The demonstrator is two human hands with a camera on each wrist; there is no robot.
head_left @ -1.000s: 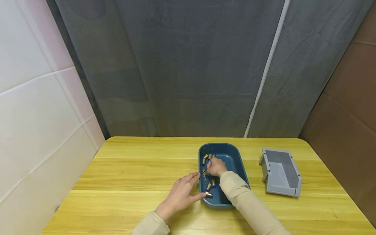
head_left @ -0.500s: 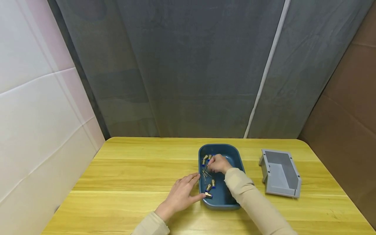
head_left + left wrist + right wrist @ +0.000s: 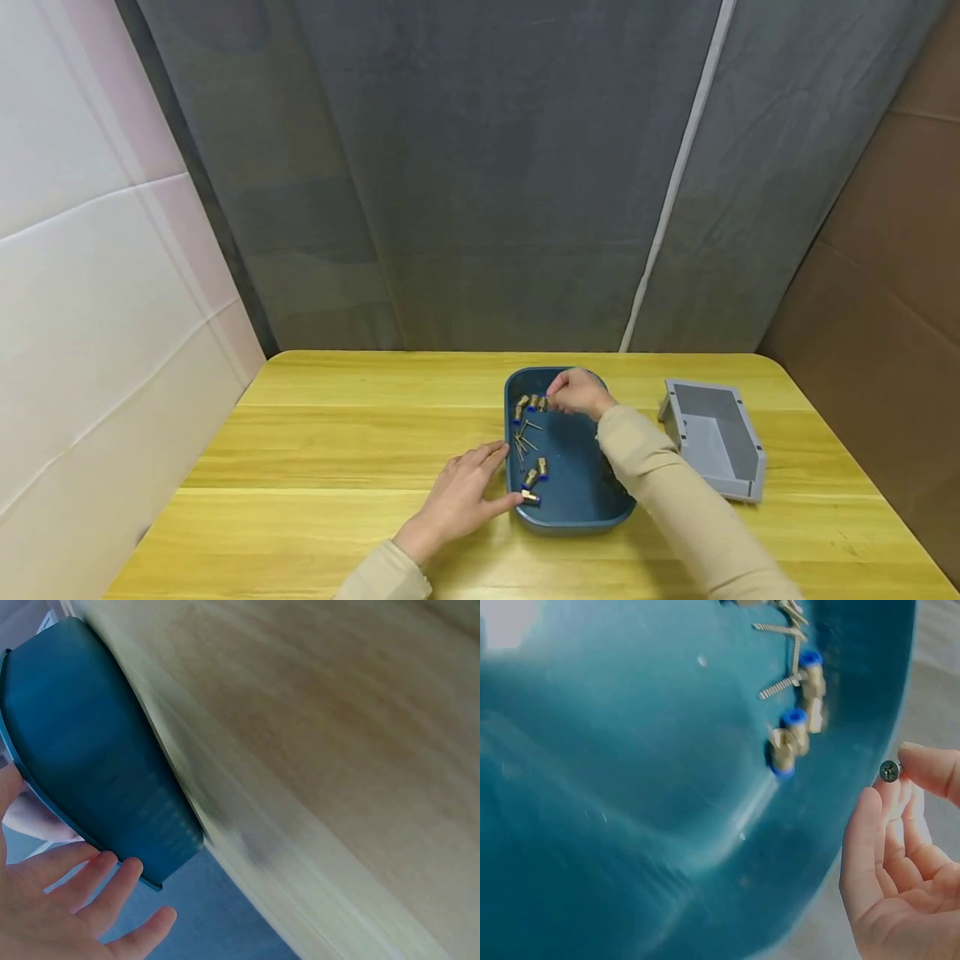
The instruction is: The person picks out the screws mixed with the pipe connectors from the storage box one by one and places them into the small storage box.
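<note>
A dark blue tray (image 3: pixel 611 500) sits on the yellow wooden table (image 3: pixel 337 442). It holds several brass fittings with blue ends (image 3: pixel 536 475) and a few loose screws (image 3: pixel 523 440). My right hand (image 3: pixel 558 398) hovers over the tray's far end and pinches a small screw (image 3: pixel 889 771) between thumb and fingertip. The right wrist view shows that hand (image 3: pixel 894 781) beside the tray wall (image 3: pixel 855 712), with fittings (image 3: pixel 787 746) and screws (image 3: pixel 780 686) inside. My left hand (image 3: pixel 480 485) lies flat on the table, its thumb against the tray's left rim. Its fingers (image 3: pixel 97 889) are straight beside the tray wall (image 3: pixel 90 765).
An empty grey open-front bin (image 3: pixel 712 437) stands on the table to the right of the tray. A grey curtain hangs behind the table, a white panel stands at the left and brown cardboard at the right. Bare tabletop (image 3: pixel 337 750) spreads left of the tray.
My right hand has moved from the middle of the tray up to its far end, carrying a screw. The left hand has stayed put by the tray's rim.
</note>
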